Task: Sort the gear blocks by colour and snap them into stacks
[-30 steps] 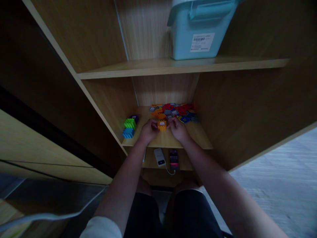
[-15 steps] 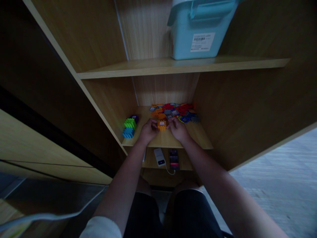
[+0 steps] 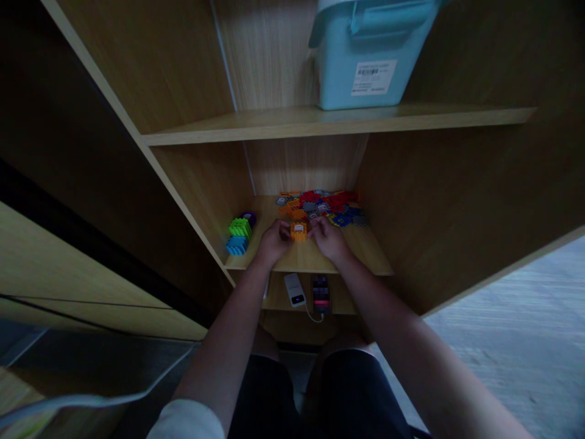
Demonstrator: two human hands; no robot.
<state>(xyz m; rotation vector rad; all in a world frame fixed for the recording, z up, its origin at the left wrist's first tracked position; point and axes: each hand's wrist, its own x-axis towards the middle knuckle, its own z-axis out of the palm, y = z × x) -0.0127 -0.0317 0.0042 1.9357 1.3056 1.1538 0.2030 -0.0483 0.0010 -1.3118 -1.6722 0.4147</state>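
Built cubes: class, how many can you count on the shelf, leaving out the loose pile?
4: orange cube between left hand and right hand; green cube, blue cube and half-hidden purple one at the shelf's left edge. The pile may hide more.

Dim wooden shelving unit (light oak grain), grey floor at right.

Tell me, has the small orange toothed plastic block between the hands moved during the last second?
No. The small orange toothed plastic block sits at the same spot, equally far from the green toothed plastic block and the wooden shelf's front edge.
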